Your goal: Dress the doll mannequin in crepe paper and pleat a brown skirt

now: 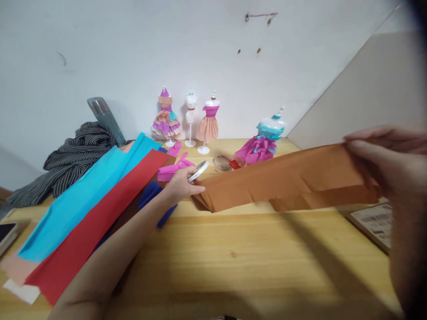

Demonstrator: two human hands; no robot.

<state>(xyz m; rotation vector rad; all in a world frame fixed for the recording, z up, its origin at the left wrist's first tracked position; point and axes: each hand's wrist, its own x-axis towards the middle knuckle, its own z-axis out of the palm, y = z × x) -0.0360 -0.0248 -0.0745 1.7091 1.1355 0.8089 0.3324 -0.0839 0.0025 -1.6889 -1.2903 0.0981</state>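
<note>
I'm watching the left hand (182, 183) gripping a round white tape roll (199, 171) and a thin brown strip (267, 180), the right hand (390, 153) pinching its far end; judging it light, tearable, best held by the ends.

Brown strip (273, 180), folded, stretched above table (240, 258)

The head view looks from above and behind the left grip (183, 183) and the right grip (395, 155); it faces forward and down, across the tabletop (233, 253) to the wall (133, 53) beyond both; the right grip is close at the edge, the left farther out.
</note>
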